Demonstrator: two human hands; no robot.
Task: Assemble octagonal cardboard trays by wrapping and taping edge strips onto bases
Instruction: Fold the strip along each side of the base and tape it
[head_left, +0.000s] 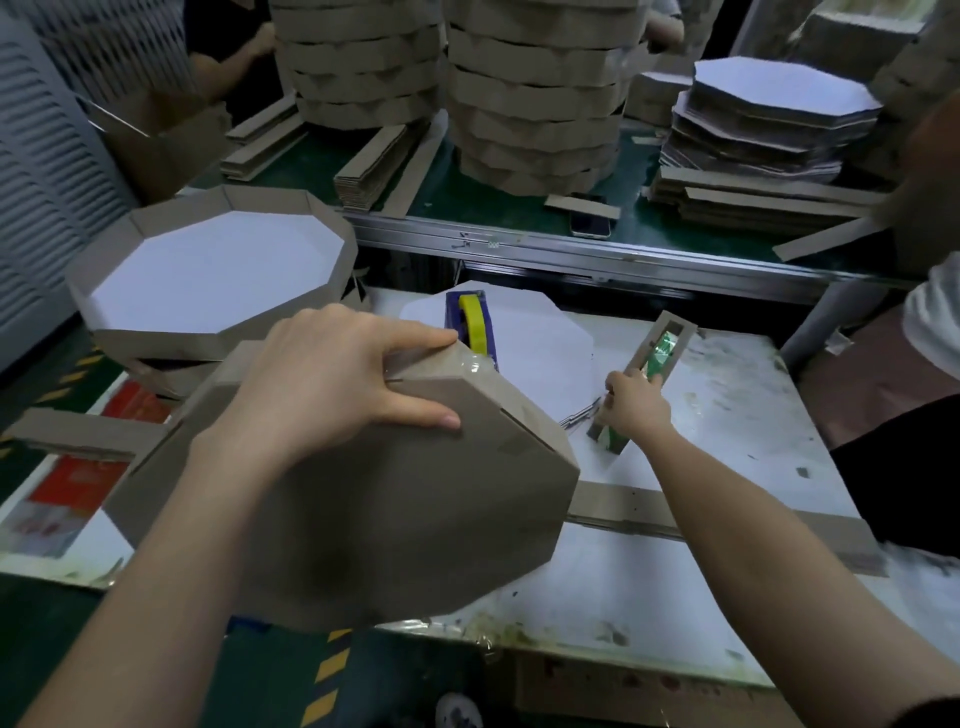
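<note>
Two bare hands are at the white table. Nearest, the left hand grips the octagonal tray, which is tilted up over the table's near edge with its brown underside toward the camera. The thumb lies flat across the base and the fingers hook over the upper rim, where clear tape shines.

A loose edge strip lies flat on the table just right of the tray. Red printed sheets lie at the left edge, their print too blurred to read.

The right arm stretches forward toward the middle of the table. The right hand, back up, is curled round the near end of a narrow cardboard holder with something green and glossy inside; any label on it is illegible.

Behind the tray's upper rim stands a blue tape dispenser with a yellow roll, on a white octagonal base. At the far left corner, a finished tray tops a short stack, white inside up.

Beyond a metal rail, a green bench carries tall tray stacks, bundled strips, a phone and a pile of flat bases.
</note>
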